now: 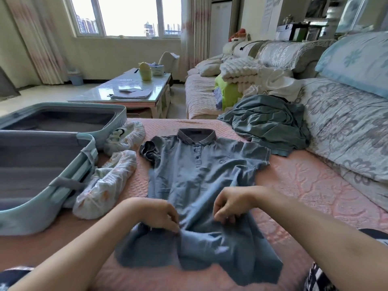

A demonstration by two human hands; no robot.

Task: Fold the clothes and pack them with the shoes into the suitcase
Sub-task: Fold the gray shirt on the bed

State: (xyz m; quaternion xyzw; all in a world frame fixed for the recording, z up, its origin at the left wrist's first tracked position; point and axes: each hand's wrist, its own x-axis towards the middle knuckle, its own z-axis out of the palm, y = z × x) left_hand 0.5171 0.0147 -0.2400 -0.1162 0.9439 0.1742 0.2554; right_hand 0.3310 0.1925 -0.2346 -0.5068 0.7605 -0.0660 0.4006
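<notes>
Polo shirt: a blue-grey polo shirt (197, 177) lies face up on the pink bedspread (304, 185), collar farthest from the person, hem bunched.
Left hand: the left hand (159, 213) pinches a fold near the hem.
Right hand: the right hand (228, 204), fingers curled, pinches the cloth close by.
Writing: chest emblem (222, 161) (too small to read).
Suitcase: the pale green suitcase (25, 219) lies open at left.
Shoes: two covered shoes (105, 185) lie between suitcase and shirt.

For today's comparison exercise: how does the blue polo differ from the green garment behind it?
The polo lies spread flat, collar visible; the green garment sits crumpled in a heap. The left hand and right hand pinch the polo's lower part; nothing touches the green garment. Neither is folded or packed.
</notes>
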